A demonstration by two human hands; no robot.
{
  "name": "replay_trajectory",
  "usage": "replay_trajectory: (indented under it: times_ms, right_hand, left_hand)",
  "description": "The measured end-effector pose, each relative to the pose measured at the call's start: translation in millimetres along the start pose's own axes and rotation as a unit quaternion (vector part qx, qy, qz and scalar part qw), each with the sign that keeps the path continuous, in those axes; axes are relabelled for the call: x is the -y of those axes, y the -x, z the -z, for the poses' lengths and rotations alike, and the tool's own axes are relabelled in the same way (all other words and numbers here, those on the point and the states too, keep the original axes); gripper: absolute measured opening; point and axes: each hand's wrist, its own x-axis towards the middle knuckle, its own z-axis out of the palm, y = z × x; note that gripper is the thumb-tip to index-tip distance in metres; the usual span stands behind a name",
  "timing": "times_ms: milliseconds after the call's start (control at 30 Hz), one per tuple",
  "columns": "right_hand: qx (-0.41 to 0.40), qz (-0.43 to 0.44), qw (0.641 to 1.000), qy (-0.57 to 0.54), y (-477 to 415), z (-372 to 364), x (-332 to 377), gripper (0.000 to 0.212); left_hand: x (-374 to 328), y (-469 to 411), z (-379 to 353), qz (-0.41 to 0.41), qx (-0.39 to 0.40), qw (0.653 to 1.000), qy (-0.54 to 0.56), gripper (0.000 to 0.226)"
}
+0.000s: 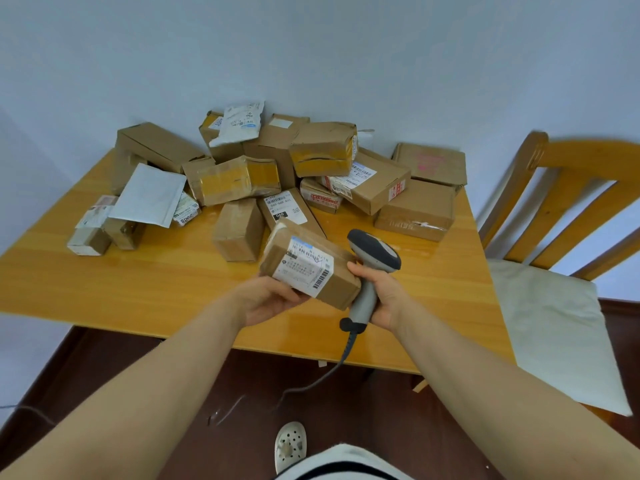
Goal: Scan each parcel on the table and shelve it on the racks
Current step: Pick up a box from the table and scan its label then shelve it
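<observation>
The left hand (268, 299) grips the box (310, 268) above the table's (145, 282) near edge, label up, long axis running toward the right hand (381, 292), which clasps the scanner (372, 268) touching the box's right end.

Bare forearms (156, 375), a white perforated clog (290, 445), a black-striped white garment (346, 460).

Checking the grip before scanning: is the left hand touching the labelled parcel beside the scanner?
Touching. The head view shows the left hand gripping the labelled parcel at its near edge, thumb against it.
</observation>
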Motion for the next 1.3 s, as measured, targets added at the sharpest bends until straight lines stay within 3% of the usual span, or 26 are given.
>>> replay_trajectory:
  times_ms: [100,233,333,467,733,833,1300]
  right_hand:
    - [-0.027,0.031,0.999,0.025,-1.5,2.6,6.5,0.021]
    - [-0.035,0.052,0.997,0.04,-1.0,-0.3,8.8,0.019]
    - [-0.034,0.061,0.996,0.061,0.2,-4.1,8.9,0.021]
    - [-0.046,0.082,0.984,0.15,1.8,-8.1,9.9,0.03]
    - [0.109,0.047,0.937,0.328,24.3,-21.6,6.7,0.011]
    - [0.117,0.042,0.922,0.366,27.4,-26.7,4.4,0.011]
    - [0.097,0.07,0.914,0.388,32.0,-37.7,5.1,0.018]
  left_hand:
    - [-20.4,8.8,15.8,0.018,-0.04,0.997,0.062,0.045]
    - [-30.9,11.5,20.9,0.054,-0.071,0.993,-0.071,0.061]
    - [-30.9,11.1,17.7,0.055,-0.083,0.984,-0.149,0.056]
    - [-28.0,7.0,20.4,0.021,-0.138,0.986,-0.092,0.046]
    - [-24.5,5.6,31.6,-0.034,-0.284,0.949,-0.13,0.043]
    - [-26.1,7.8,36.0,-0.038,-0.297,0.946,-0.122,0.039]
    - [-27.0,15.6,45.7,-0.038,-0.313,0.943,-0.11,0.039]
